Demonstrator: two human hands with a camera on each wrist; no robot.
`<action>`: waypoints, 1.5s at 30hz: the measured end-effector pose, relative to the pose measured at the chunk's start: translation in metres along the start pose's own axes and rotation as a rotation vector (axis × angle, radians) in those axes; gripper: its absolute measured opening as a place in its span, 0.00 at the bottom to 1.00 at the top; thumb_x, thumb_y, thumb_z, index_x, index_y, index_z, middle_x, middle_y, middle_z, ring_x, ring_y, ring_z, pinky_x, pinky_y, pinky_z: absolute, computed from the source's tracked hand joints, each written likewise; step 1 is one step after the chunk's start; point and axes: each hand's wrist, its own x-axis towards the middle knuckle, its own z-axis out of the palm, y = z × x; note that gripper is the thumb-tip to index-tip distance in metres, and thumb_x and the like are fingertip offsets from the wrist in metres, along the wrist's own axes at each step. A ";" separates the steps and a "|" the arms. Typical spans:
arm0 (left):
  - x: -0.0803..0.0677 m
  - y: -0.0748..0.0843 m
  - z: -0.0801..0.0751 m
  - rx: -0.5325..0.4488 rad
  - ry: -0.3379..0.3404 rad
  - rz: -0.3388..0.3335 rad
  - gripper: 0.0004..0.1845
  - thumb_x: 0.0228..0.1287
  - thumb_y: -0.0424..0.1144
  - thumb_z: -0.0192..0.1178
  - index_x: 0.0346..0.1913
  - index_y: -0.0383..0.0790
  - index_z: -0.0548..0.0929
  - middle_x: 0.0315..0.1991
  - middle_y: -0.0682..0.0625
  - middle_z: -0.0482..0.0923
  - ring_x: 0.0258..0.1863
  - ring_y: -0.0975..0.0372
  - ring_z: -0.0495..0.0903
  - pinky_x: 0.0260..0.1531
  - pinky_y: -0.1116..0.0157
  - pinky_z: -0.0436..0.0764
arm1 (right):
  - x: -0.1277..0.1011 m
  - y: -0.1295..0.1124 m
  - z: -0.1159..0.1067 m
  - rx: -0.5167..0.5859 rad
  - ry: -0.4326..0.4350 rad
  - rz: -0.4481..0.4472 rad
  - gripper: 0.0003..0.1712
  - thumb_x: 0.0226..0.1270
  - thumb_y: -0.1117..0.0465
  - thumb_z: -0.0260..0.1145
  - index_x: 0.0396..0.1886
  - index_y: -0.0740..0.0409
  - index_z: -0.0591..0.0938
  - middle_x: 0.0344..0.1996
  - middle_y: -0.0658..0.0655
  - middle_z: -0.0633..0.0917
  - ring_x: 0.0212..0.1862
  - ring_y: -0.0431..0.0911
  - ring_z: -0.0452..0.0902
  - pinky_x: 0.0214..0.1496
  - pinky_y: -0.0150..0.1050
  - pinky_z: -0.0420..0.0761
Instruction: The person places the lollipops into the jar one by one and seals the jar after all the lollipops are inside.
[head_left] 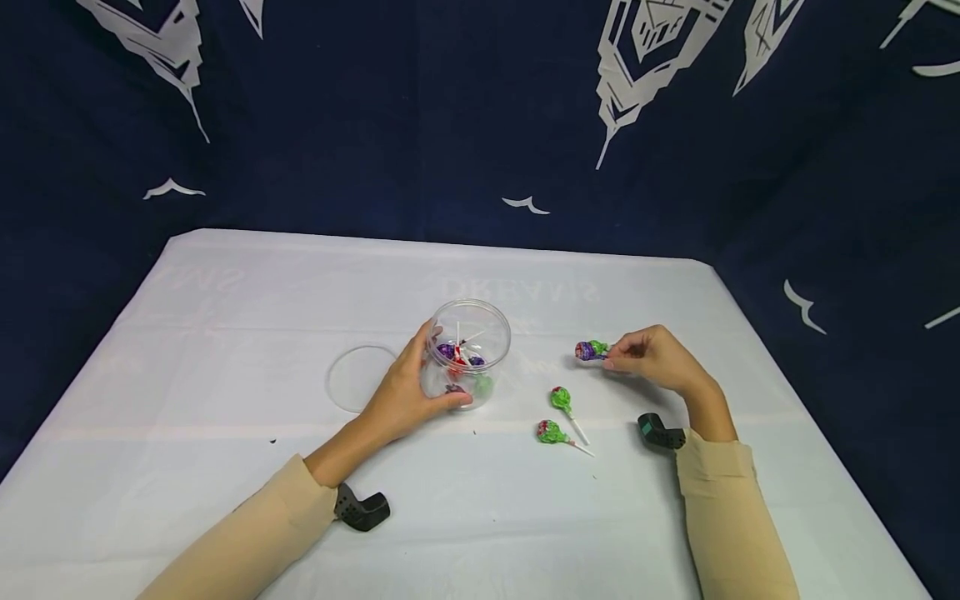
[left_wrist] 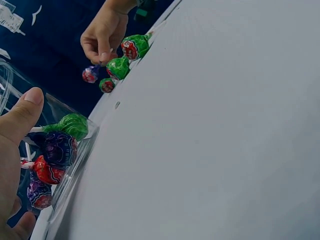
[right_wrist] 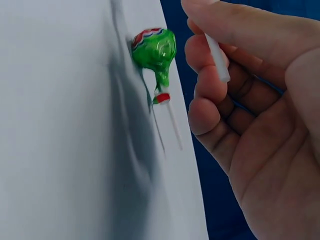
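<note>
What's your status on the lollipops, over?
Left hand grips clear jar, several lollipops inside. Right hand pinches purple lollipop by its stick. Two green lollipops loose on table, nothing between.

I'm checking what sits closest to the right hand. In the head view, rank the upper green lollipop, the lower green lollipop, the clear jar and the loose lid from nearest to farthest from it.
From the right hand:
1. Upper green lollipop, lower left of it.
2. Lower green lollipop, nearer the table's front edge.
3. Clear jar, to the left, held by the left hand.
4. Loose lid, beyond the jar.

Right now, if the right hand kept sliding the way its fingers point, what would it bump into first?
Probably the clear jar held by the left hand. The right hand pinches a purple lollipop pointing that way; depth is uncertain.
</note>
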 end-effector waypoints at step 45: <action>0.000 -0.002 0.002 -0.001 0.015 -0.005 0.63 0.45 0.55 0.79 0.79 0.49 0.49 0.74 0.42 0.60 0.70 0.49 0.63 0.66 0.47 0.66 | 0.007 -0.055 0.006 -0.081 0.133 -0.203 0.04 0.63 0.64 0.72 0.31 0.61 0.87 0.26 0.62 0.84 0.28 0.44 0.74 0.29 0.35 0.74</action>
